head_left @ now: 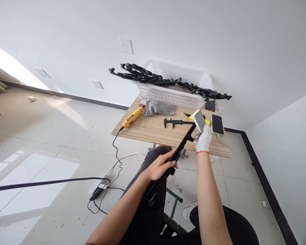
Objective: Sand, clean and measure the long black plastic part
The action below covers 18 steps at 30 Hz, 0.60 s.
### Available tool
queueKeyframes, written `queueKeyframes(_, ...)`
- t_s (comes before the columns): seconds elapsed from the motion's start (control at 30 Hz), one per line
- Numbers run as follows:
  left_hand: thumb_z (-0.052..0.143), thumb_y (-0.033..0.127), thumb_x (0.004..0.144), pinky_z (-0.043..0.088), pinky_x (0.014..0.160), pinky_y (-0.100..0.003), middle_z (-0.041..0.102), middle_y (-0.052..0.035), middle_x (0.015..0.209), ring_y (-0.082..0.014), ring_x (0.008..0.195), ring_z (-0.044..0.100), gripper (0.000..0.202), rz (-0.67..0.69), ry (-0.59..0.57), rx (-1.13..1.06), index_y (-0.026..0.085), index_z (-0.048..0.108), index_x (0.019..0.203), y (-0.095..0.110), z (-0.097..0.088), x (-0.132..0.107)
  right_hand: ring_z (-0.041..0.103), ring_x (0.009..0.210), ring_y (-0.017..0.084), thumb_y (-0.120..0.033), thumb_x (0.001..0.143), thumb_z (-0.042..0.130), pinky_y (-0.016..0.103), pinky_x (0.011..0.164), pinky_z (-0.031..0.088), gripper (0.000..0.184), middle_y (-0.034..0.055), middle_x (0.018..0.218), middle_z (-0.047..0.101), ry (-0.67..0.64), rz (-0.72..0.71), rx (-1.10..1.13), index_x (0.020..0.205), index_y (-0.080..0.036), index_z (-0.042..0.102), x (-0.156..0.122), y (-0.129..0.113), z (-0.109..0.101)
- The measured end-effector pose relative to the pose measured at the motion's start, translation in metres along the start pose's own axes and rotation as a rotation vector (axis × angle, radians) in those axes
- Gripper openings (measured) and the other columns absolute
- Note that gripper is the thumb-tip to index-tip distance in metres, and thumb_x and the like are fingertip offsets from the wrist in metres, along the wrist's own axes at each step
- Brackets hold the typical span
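My left hand [160, 166], bare, is wrapped round a long black plastic part [181, 145] that slants up from my lap towards the table. On my right hand [203, 139] is a white knitted glove with grey fingertips and an orange cuff edge. It grips a rectangular block [199, 120] with a grey face and white sides, held beside the far end of the black part. Whether the block touches the part, I cannot tell. Behind my right hand lie a black caliper [177, 122] and a yellow-handled tool [207, 121], partly hidden by the block.
A white plastic basket [168, 96] heaped with black plastic parts [145, 75] stands at the table's back. On the ribbed tabletop [153, 131] lie a yellow corded tool [133, 117], a grey glove [160, 107] and a phone [217, 124]. Cables [117, 156] trail across the floor at left.
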<state>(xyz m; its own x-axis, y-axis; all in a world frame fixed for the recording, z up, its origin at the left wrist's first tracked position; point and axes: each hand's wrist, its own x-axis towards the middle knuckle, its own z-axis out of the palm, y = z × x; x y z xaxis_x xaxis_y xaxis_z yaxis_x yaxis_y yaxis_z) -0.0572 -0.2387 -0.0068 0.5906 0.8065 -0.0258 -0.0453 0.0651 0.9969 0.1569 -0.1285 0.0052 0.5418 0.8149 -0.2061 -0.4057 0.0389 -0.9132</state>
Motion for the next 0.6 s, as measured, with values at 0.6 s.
queueKeyframes(0.6,0.047,0.026,0.096,0.051,0.082,-0.031,0.072,-0.0023,0.089,-0.0146,0.077,0.060,0.065,-0.037,-0.091,0.312,0.023,0.027,0.158,0.005,0.000,0.001,0.033,0.028,0.005,-0.071,0.084,0.054,0.017,0.027,0.022,0.050,-0.0083,0.044,0.046,0.014,-0.013,-0.069,0.079,-0.021,0.058,0.002,0.002,-0.003)
